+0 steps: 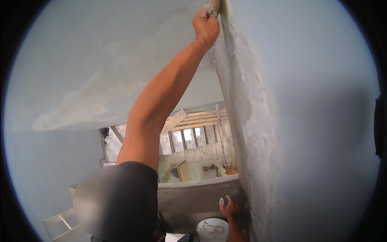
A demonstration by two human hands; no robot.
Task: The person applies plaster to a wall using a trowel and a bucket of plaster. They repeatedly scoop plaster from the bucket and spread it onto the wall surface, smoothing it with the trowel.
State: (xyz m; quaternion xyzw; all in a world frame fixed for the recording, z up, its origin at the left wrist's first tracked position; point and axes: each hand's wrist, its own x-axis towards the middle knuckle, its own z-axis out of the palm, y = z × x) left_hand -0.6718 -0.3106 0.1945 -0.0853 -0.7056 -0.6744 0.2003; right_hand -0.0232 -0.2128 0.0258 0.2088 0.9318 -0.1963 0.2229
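My left hand (207, 27) is raised high at the corner where two pale walls meet. Its fingers are closed round a tan, blocky piece (214, 5), cut off by the picture's upper edge, so its kind is unclear. Wet-looking grey plaster (242, 109) runs down the right wall beside that hand. Low on the right, my right hand (231, 208) has its fingers apart and holds nothing. It is close to a grey plastered ledge (189, 201); whether it touches it I cannot tell. Just left of that forearm stands a round white bucket (212, 228) with smears inside.
Past the ledge lies a lower area with wooden planks (201, 121), a thin upright pole (221, 141) and scattered scraps (211, 167). A pale wooden frame (62, 222) shows at the lower left. The bluish right wall (322, 121) rises close beside me.
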